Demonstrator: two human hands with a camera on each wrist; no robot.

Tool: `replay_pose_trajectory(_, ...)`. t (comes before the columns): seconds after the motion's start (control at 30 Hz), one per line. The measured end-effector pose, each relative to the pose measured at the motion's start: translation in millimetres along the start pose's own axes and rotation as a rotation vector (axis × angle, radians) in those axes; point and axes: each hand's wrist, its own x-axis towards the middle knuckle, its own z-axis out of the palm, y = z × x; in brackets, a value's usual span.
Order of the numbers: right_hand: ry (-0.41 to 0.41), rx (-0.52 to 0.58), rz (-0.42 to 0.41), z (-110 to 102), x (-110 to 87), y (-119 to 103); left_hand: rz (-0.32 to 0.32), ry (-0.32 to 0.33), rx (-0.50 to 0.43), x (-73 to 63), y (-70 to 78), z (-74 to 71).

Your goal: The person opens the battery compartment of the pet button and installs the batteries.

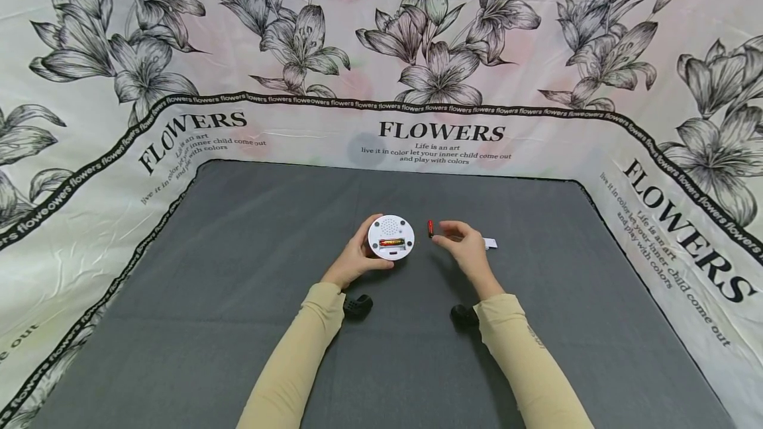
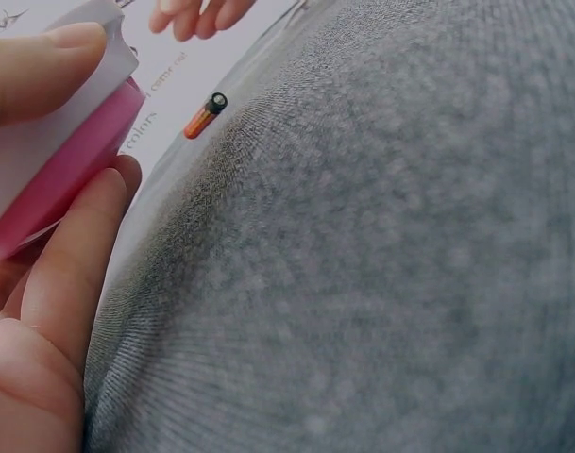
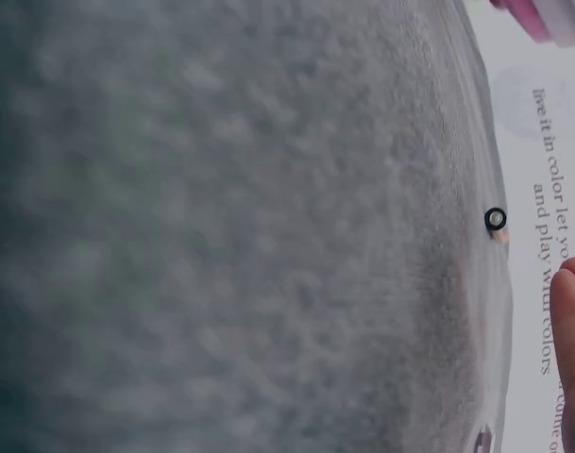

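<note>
My left hand (image 1: 353, 260) grips a round white device (image 1: 391, 225) by its edge, thumb on one side and fingers on the other. Its underside faces up, with small dark feet, speaker holes and a compartment holding one red-and-gold battery (image 1: 391, 242). A pink band (image 2: 70, 175) runs round the device in the left wrist view. Close to the fingertips of my right hand (image 1: 467, 250) is a second red battery (image 1: 430, 228) with a black end. Both wrist views show a gap between that battery (image 2: 205, 115) and the right fingers, which are loosely bent.
A small white piece (image 1: 491, 243), perhaps a cover, lies just right of the right hand, partly hidden. Grey cloth (image 1: 238, 349) covers the table. White fabric printed with flowers (image 1: 441, 78) rises at the back and sides. Dark wrist-worn devices (image 1: 357, 307) hang below both wrists.
</note>
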Motion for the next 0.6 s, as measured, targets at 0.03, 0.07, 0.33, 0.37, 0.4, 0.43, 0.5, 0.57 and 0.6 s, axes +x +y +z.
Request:
replay_pose_trajectory(0.03,0.004,-0.003,0.009,-0.4,1.1,0.9,-0.001,0.001,0.002,-0.1,0.0,-0.1)
replay_pose_trajectory(0.07,0.005,-0.012,0.016,-0.6,2.3,2.2,0.000,0.001,0.003,-0.1,0.1,-0.2)
replay_pose_trajectory(0.33,-0.006,-0.064,0.057,3.5,11.1,9.5,0.001,0.004,-0.008,-0.8,-0.3,-0.8)
replay_pose_trajectory(0.37,-0.004,-0.063,0.067,4.5,12.0,10.7,0.002,0.004,-0.009,-0.9,-0.5,-0.7)
replay_pose_trajectory(0.4,-0.003,-0.066,0.074,5.4,12.6,11.7,0.002,0.003,-0.010,-1.0,-0.7,-0.8)
replay_pose_trajectory(0.43,-0.005,-0.070,0.079,6.4,13.1,12.7,0.004,0.003,-0.010,-1.1,-0.7,-0.7)
replay_pose_trajectory(0.5,-0.009,-0.068,0.091,8.3,13.8,14.2,0.006,0.002,-0.014,-1.2,-0.7,-0.6)
replay_pose_trajectory(0.57,-0.012,-0.068,0.104,10.0,14.3,15.3,0.009,0.002,-0.017,-1.2,-0.6,-0.4)
replay_pose_trajectory(0.6,-0.013,-0.076,0.102,10.8,14.5,15.9,0.009,0.002,-0.021,-1.2,-0.4,-0.3)
